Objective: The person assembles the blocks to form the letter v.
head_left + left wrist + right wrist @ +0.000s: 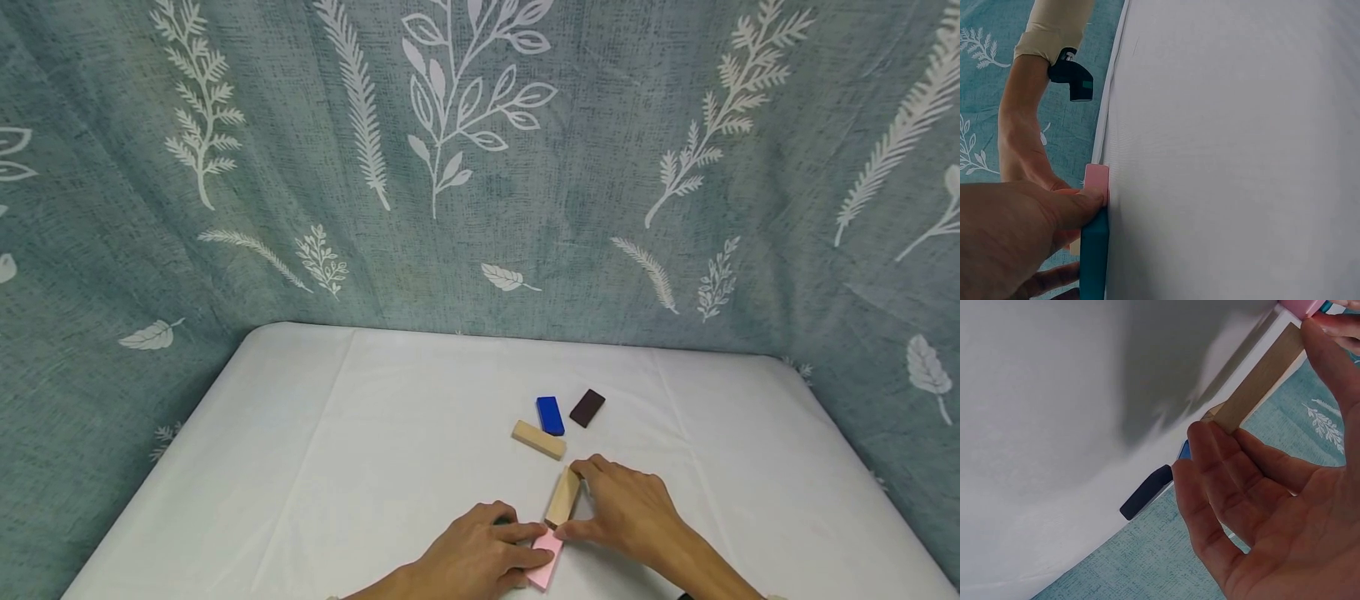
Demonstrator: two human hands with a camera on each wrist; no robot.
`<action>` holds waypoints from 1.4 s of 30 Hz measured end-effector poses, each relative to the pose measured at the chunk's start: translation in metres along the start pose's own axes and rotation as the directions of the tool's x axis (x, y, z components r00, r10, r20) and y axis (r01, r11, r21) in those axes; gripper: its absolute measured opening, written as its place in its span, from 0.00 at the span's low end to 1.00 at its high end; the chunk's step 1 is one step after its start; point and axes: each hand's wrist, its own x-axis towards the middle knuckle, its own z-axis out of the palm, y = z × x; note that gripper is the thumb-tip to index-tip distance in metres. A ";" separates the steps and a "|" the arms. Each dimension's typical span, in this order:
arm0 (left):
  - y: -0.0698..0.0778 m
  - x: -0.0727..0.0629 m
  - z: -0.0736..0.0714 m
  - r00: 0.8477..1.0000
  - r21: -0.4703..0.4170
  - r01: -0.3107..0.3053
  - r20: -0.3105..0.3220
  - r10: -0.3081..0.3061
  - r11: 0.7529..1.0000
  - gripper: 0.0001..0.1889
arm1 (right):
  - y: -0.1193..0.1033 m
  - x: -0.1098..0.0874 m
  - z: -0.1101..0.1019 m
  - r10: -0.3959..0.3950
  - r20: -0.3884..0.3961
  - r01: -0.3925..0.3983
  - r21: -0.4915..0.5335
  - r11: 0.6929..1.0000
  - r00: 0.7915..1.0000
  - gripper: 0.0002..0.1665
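My left hand (480, 550) grips a pink block (546, 560), its fingers lying over it low in the head view. In the left wrist view a teal block (1094, 256) stands end to end with the pink one, the thumb resting near their joint. Most of the teal block is hidden in the head view. My right hand (626, 508) pinches a plain wooden block (563, 497) lengthwise between thumb and fingers. That block's near end meets the pink block's far end, with my right thumb (1329, 356) right at this spot.
Beyond the hands lie a second plain wooden block (538, 440), a blue block (551, 416) and a dark brown block (587, 408). All are on a white-covered table (390, 417). A green leaf-patterned curtain (585, 183) hangs behind and beside it.
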 end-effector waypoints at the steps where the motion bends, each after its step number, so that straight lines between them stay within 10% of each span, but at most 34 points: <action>1: 0.000 0.000 0.000 1.000 -0.001 0.000 -0.001 0.000 1.000 0.19 | 0.000 0.000 0.000 -0.001 0.001 0.001 0.000 1.000 1.000 0.50; 42: -0.001 0.001 0.002 1.000 0.007 -0.003 -0.006 0.003 1.000 0.18 | -0.003 0.002 -0.002 0.008 0.073 -0.005 -0.039 0.999 0.997 0.53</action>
